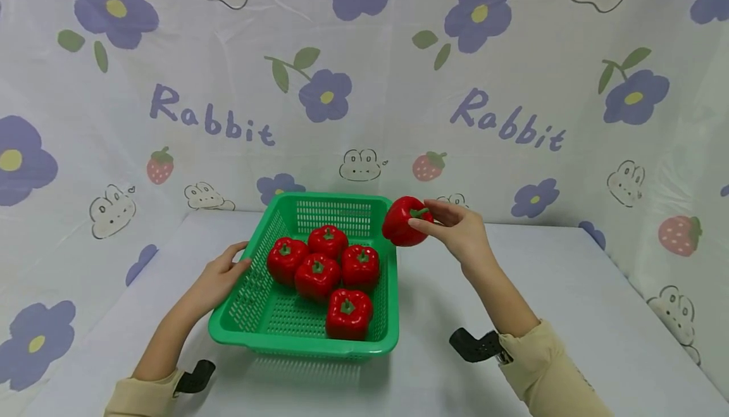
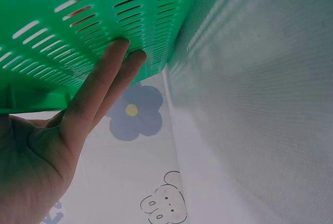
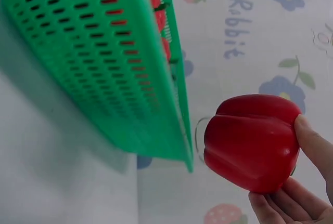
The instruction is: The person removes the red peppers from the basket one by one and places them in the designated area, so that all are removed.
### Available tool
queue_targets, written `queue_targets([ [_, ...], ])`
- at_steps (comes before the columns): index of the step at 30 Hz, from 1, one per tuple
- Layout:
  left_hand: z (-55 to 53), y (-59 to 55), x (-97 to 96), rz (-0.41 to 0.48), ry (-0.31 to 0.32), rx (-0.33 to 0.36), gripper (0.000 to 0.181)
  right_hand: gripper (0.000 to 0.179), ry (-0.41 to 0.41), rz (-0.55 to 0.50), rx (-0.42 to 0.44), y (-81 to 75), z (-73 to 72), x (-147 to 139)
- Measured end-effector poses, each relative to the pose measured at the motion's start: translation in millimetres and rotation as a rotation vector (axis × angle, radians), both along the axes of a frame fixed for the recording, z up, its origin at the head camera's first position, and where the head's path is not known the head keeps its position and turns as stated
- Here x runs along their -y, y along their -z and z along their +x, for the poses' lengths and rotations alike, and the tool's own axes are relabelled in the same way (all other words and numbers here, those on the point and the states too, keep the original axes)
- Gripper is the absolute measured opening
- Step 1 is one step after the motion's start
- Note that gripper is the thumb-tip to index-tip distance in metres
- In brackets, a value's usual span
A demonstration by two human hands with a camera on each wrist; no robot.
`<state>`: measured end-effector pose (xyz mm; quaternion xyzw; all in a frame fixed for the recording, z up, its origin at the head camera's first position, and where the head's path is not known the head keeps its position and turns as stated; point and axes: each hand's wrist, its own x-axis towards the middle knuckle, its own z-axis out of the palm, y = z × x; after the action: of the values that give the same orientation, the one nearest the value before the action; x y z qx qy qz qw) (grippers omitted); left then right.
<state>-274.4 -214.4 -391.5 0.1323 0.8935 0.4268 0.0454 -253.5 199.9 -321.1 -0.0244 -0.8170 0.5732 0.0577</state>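
My right hand (image 1: 464,233) pinches a red bell pepper (image 1: 403,222) between thumb and fingers, up by the far right corner of a green plastic basket (image 1: 388,335). The pepper lies on its side in the air, its green stem toward the palm. In the right wrist view this pepper (image 3: 252,143) is beside the basket wall (image 3: 104,78). My left hand (image 1: 219,278) holds the basket's left rim, thumb at the top edge. Two straight fingers (image 2: 99,86) rest against the slotted outer wall in the left wrist view. Several red peppers (image 1: 317,276) stand stem up inside the basket.
The basket stands on a white table (image 1: 547,290). Behind and at the sides hangs a pale curtain (image 1: 376,37) printed with flowers, rabbits and strawberries. Black wrist mounts (image 1: 475,344) sit at both beige sleeves (image 1: 549,373).
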Motion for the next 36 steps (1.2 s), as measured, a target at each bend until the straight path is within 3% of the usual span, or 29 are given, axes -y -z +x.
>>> queue_targets([
  [17,0.4,-0.1,2.3,-0.015,0.001,-0.01,0.057,0.065,0.07,0.046,0.074,37.7,4.6,-34.3],
  [36,-0.4,1.1,1.5,0.007,0.001,0.003,0.058,0.065,0.085,0.133,0.099,69.5,3.3,-42.2],
])
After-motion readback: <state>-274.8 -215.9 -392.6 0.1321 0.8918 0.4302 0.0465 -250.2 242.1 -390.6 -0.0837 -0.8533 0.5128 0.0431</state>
